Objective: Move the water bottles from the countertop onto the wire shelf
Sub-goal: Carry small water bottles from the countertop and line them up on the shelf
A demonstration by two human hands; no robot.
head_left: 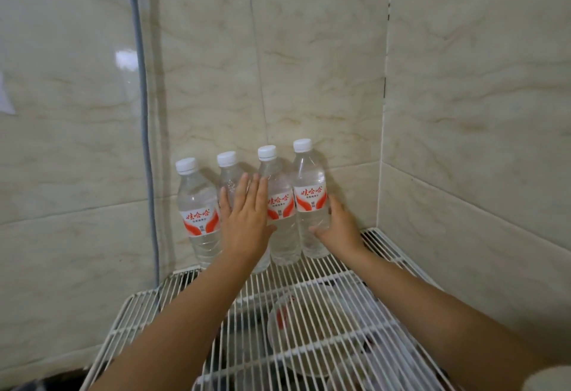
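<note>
At mid-frame, four water bottles stand upright in a row on the white wire shelf (386,251) against the tiled wall. The left hand (247,217) lies flat against the second bottle (228,180); the right hand (340,226) cups the rightmost bottle (309,186).

Before you, four water bottles (279,202) stand in a row at the back of the wire shelf (312,291), against the wall (309,66); your hands rest on the row.
</note>
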